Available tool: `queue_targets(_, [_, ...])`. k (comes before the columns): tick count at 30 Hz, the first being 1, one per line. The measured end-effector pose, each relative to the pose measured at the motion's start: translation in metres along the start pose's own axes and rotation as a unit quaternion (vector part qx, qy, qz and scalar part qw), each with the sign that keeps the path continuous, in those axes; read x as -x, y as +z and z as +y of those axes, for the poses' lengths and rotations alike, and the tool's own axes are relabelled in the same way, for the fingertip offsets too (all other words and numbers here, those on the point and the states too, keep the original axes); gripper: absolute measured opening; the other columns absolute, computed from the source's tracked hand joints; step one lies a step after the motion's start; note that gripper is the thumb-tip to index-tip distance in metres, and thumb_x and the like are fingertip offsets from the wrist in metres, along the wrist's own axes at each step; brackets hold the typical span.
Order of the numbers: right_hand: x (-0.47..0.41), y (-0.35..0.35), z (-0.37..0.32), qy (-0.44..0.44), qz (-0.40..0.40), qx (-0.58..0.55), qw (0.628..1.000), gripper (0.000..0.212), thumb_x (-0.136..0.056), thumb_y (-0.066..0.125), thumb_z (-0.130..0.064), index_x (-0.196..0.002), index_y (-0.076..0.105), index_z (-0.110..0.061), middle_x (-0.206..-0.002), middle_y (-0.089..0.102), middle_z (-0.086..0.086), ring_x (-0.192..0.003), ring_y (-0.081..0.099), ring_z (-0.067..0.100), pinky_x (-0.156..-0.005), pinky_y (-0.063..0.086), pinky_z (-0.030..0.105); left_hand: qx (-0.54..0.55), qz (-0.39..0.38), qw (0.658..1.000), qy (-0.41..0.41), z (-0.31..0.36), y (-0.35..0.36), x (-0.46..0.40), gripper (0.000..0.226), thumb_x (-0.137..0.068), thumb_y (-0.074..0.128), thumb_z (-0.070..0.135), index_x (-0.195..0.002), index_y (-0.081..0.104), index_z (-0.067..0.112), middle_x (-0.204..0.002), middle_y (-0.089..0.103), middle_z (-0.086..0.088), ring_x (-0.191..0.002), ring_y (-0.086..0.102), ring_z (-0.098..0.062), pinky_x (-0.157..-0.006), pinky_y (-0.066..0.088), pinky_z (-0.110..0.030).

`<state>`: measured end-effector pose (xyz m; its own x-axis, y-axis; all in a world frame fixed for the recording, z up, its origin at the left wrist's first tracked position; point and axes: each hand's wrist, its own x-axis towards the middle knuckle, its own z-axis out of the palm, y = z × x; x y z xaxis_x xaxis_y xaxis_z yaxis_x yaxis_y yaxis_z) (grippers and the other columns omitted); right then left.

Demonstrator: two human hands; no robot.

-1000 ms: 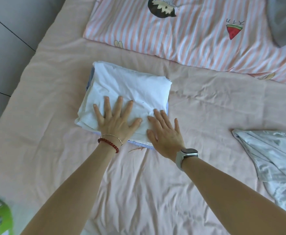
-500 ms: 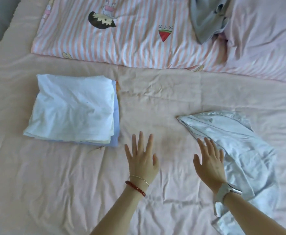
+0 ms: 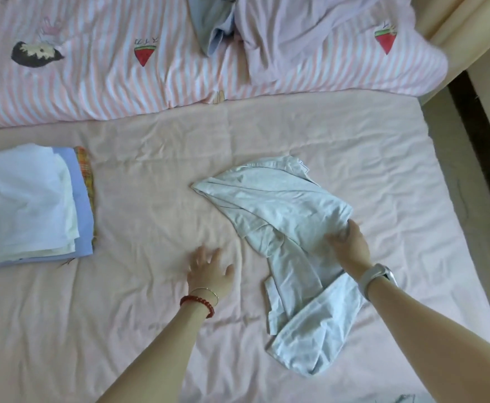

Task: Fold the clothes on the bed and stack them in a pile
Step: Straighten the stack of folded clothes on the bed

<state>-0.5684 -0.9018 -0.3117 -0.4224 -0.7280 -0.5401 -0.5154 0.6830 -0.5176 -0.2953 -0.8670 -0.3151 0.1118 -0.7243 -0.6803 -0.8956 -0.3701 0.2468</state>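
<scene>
Left hand point(image 3: 209, 270) is hovering low over bare sheet point(image 3: 150, 315), fingers spread and slack, holding nothing; whether the palm is touching the sheet is unclear through motion blur. Further left, the pile point(image 3: 28, 205) is sitting at the frame's edge, white piece on top, a blue one and a plaid edge showing beneath, squared up and well apart from both hands. Mid-bed, the pale grey shirt point(image 3: 273, 205) is lying crumpled and twisted, one end trailing toward the person. Right hand point(image 3: 350, 245) is resting on the shirt's right side, fingers curling into the cloth at its edge, apparently gathering a fold. At the top, another grey garment point(image 3: 212, 27) is lying bunched on the striped quilt point(image 3: 107, 91), not yet touched.

Step in hand, by my reading: picking up the next garment. Next move is likely calling for the left hand to join in, taking the shirt's other side, then shaking it flat on the sheet before any folding.
</scene>
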Motion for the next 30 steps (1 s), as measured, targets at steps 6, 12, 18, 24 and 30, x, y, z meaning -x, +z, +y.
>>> queue_targets(6, [0.038,-0.039,0.000,-0.165,-0.019,-0.099,0.981,0.029,-0.090,0.057,-0.013,-0.117,0.051,-0.008,-0.092,0.059,0.003,-0.086,0.055,0.020,-0.068,0.036,0.021,0.164,0.096,0.966,0.175,0.094,-0.012,0.022,0.057,-0.092,0.054,0.024,-0.143,0.032,0.016,-0.151,0.023,-0.009,-0.142,0.015,-0.020,-0.112,0.013,-0.025])
queue_targets(12, [0.066,-0.106,-0.034,-0.342,-0.092,-0.096,0.930,0.016,-0.089,0.056,-0.001,-0.104,0.059,-0.006,-0.094,0.059,0.003,-0.086,0.053,0.006,-0.079,0.037,0.006,0.066,0.131,0.928,0.344,0.165,-0.054,0.029,0.058,-0.089,0.058,0.014,-0.142,0.036,0.023,-0.155,0.018,-0.002,-0.142,0.012,-0.022,-0.112,0.017,-0.034])
queue_targets(18, [0.069,-0.184,-0.075,-0.362,-0.071,-0.044,0.929,0.028,-0.091,0.057,-0.016,-0.118,0.053,-0.009,-0.096,0.064,0.005,-0.084,0.059,0.014,-0.075,0.041,0.018,0.119,0.170,0.909,0.362,0.200,-0.119,0.059,0.011,-0.087,0.063,0.013,-0.081,0.066,0.004,-0.076,0.065,-0.007,-0.078,0.059,-0.028,-0.067,0.035,-0.022])
queue_targets(24, [0.077,-0.244,-0.144,-0.394,0.001,0.015,0.919,0.018,-0.094,0.051,-0.018,-0.099,0.063,-0.005,-0.085,0.055,-0.001,-0.087,0.050,0.016,-0.071,0.031,0.021,0.196,0.219,0.872,0.392,0.226,-0.225,0.120,0.043,-0.090,0.056,0.007,-0.061,0.043,0.034,-0.051,0.051,0.019,-0.055,0.047,0.009,-0.056,0.033,-0.008])
queue_targets(30, [0.110,-0.302,-0.212,-0.391,0.080,-0.075,0.914,0.019,-0.093,0.054,-0.017,-0.109,0.064,-0.015,-0.109,0.054,0.001,-0.091,0.053,0.015,-0.075,0.034,0.017,0.311,0.277,0.809,0.415,0.233,-0.332,0.185,0.030,-0.095,0.046,0.005,-0.067,0.053,0.010,-0.060,0.045,0.001,-0.055,0.041,0.002,-0.056,0.033,-0.014])
